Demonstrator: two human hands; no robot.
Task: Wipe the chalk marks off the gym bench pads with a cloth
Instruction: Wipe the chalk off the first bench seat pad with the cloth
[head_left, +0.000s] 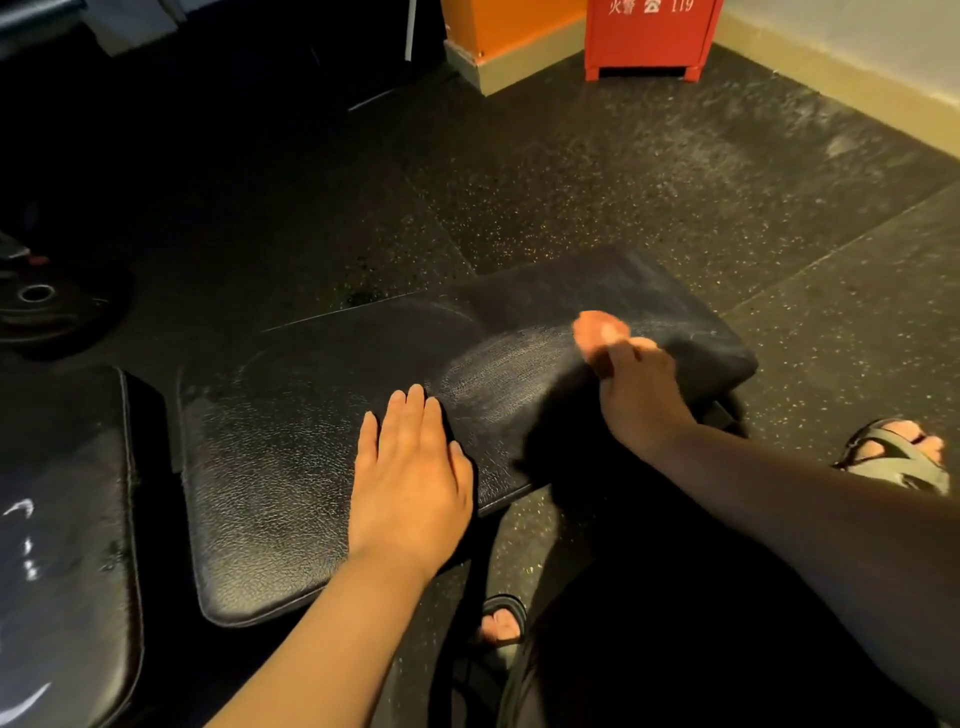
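Speckled black rubber floor (623, 182); pale wall (857, 36) with tan skirting (831, 74); red fire cabinet (652, 36) beside orange pillar (509, 23).

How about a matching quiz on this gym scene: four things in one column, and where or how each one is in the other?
Things:
1. left hand
2. right hand
3. cabinet
4. weight plate

Places or states:
a. red, by the wall
b. on the floor, far left
c. flat on the bench pad
d. grips the cloth

Pairs: 1-c, 2-d, 3-a, 4-b
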